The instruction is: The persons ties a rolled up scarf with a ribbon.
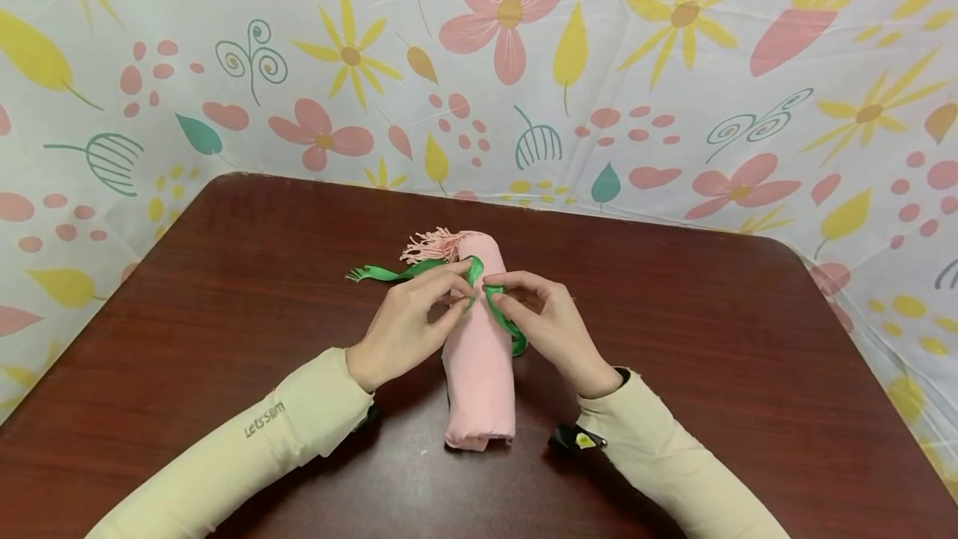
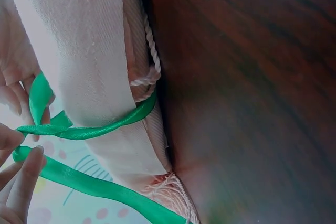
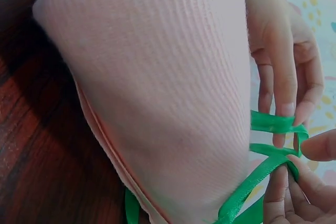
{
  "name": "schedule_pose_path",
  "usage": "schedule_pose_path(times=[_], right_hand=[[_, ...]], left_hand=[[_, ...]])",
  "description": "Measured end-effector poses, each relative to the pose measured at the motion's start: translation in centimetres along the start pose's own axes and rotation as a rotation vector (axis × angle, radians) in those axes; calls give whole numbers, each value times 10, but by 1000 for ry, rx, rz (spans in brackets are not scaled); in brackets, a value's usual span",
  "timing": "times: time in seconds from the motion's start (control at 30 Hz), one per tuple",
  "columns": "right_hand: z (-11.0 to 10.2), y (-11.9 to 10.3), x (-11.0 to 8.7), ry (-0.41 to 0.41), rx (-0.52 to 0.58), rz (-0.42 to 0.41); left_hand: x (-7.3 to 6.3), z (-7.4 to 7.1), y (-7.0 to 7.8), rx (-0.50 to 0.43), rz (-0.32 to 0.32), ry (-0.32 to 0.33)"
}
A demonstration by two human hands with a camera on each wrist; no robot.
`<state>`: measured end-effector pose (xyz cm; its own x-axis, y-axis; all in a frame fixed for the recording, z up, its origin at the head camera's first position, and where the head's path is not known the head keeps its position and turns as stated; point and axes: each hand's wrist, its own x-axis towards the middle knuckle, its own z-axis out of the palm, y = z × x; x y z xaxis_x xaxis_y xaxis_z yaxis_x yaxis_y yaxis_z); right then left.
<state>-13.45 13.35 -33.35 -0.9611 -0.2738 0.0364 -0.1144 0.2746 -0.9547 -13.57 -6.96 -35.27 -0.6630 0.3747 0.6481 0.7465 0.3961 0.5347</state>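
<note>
A pink fringed scarf (image 1: 479, 381), rolled into a long bundle, lies lengthwise on the table between the two hands. Its tassels (image 1: 430, 246) spill out at the far left end. A green satin ribbon (image 2: 113, 128) passes round the roll near the fringed end. On the roll's left side, my left hand (image 1: 412, 323) pinches the ribbon between thumb and fingers. Opposite it, my right hand (image 1: 557, 327) pinches another stretch of ribbon above the scarf. In the right wrist view, the ribbon (image 3: 249, 184) forms a crossing and a small loop at the fingertips.
The dark brown wooden table (image 1: 224, 298) carries the roll. A flower-printed cloth (image 1: 419, 65) hangs behind and along the sides of the table. One ribbon tail (image 1: 374, 274) stretches left over the table. A twisted pink cord (image 2: 152, 51) shows along the scarf's side.
</note>
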Motion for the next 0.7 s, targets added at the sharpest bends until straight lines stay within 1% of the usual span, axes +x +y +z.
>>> schedule_pose_path(times=[0.23,0.47,0.6,0.7], right_hand=[[4,-5,3,3,-9,-28],[7,-6,5,-8,-5,-7],[7,-6,6,-3,-10,-13],[8,-8,8,16,-15,-8]], left_hand=[[2,0,1,34,13,-1],[4,1,2,83,34,-1],[6,2,2,110,44,-8],[7,3,1,102,48,-17]])
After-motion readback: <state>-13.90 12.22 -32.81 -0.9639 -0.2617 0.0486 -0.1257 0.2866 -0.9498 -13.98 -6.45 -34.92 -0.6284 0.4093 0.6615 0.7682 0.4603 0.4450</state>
